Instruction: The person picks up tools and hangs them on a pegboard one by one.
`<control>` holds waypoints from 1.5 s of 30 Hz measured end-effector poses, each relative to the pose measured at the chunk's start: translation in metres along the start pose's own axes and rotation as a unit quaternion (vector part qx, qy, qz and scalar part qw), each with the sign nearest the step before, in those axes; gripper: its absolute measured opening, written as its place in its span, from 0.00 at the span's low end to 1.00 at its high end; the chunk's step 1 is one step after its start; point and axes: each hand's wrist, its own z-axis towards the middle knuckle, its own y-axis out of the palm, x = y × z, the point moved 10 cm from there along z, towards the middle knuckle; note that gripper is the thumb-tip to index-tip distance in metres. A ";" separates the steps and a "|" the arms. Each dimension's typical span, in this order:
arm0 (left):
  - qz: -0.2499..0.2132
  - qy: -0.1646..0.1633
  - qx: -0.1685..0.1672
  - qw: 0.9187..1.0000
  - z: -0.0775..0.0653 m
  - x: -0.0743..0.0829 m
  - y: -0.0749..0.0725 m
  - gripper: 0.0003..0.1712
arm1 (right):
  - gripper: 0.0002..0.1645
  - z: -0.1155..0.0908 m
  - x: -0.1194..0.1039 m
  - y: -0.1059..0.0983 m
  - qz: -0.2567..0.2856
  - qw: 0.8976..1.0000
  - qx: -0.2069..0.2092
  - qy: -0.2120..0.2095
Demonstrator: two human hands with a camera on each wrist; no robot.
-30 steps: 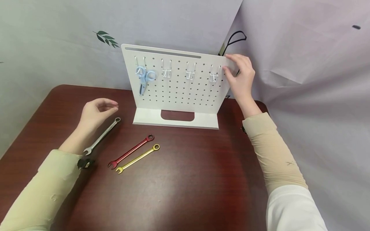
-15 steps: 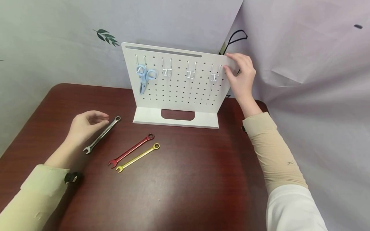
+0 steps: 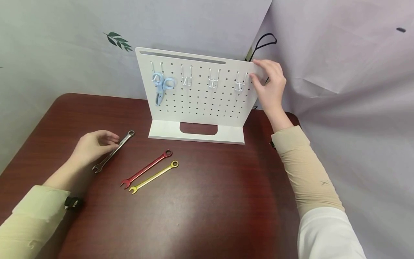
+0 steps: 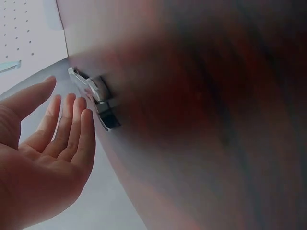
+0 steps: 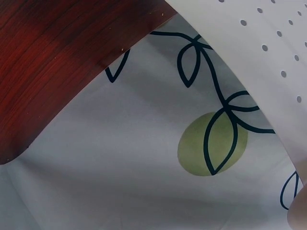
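Note:
My left hand (image 3: 95, 145) hovers at the silver combination wrench (image 3: 111, 154), which lies slanted at the table's left. Its thumb and fingers are parted, the thumb tip overlapping the wrench shaft in the head view. In the left wrist view, the silver wrench (image 4: 98, 91) shows just past the fingertips of the open palm. A red wrench (image 3: 147, 168) and a yellow wrench (image 3: 155, 177) lie side by side to its right. My right hand (image 3: 272, 86) pinches the upper right edge of the white pegboard (image 3: 198, 102), thumb in front and fingers at the edge.
Light-blue scissors (image 3: 160, 88) hang from the pegboard's leftmost hook. Three more wire hooks (image 3: 213, 83) sit in a row to the right. The board stands on its own base (image 3: 165, 131) near the dark red table's (image 3: 207, 201) back edge. A patterned cloth (image 5: 120, 143) hangs behind.
My left hand has moved down and to the left, from above the silver wrench's ring end to beside its shaft. The right hand stays on the pegboard, and the wrenches have not moved.

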 end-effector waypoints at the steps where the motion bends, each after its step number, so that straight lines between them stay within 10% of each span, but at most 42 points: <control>1: 0.001 0.004 -0.005 1.000 0.001 -0.001 0.001 0.17 | 0.17 0.000 0.000 0.000 0.000 1.000 0.000 0.000; 45: 0.011 -0.009 -0.028 1.000 0.010 -0.006 0.013 0.11 | 0.17 0.001 0.003 0.000 -0.004 1.000 0.003 0.003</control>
